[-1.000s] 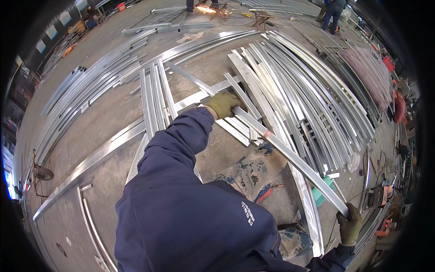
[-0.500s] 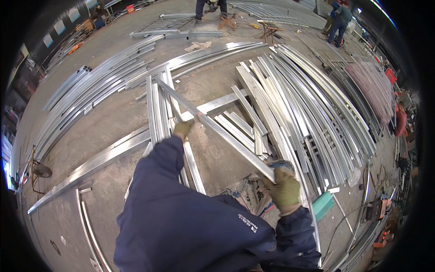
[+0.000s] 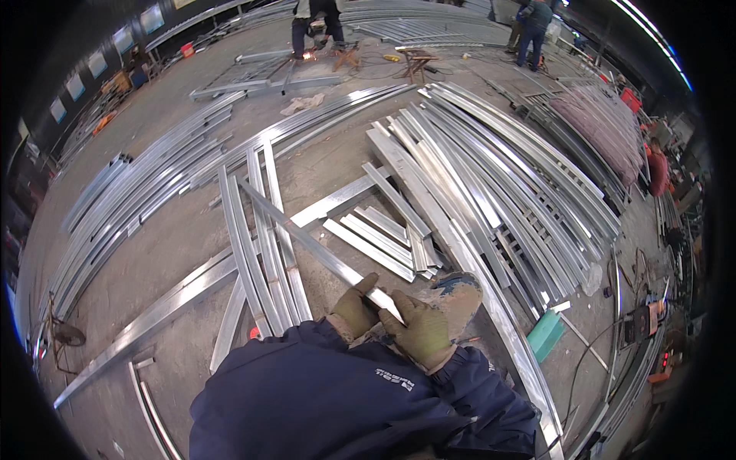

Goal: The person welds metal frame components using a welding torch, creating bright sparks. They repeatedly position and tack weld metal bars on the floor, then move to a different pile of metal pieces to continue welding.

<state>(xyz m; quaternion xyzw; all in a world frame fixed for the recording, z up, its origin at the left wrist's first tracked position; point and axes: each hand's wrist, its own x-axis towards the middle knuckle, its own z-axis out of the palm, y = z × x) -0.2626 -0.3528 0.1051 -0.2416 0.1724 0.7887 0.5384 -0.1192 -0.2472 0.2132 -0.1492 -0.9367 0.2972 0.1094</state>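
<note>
Both hands wear olive-green gloves and are closed near the close end of a long square metal tube (image 3: 313,244). My left hand (image 3: 354,310) grips it from the left side. Just to the right, my right hand (image 3: 418,328) is wrapped at the tube's end. The tube slants away to the far left, its far end by several parallel metal bars (image 3: 264,253). Those bars rest across a wide metal beam (image 3: 165,295). A worn shoe (image 3: 458,303) shows beside my right hand.
Short tube pieces (image 3: 373,241) lie right of the held tube. Beyond them spreads a big stack of long tubes (image 3: 491,192). A teal object (image 3: 545,335) lies at right, and a wheeled cart (image 3: 67,333) at left. Sparks fly by a co-worker (image 3: 317,31) far off.
My left hand has come back from the bars to the tube's close end. My right hand has shifted left with the tube. Sparks now show by the far co-worker.
</note>
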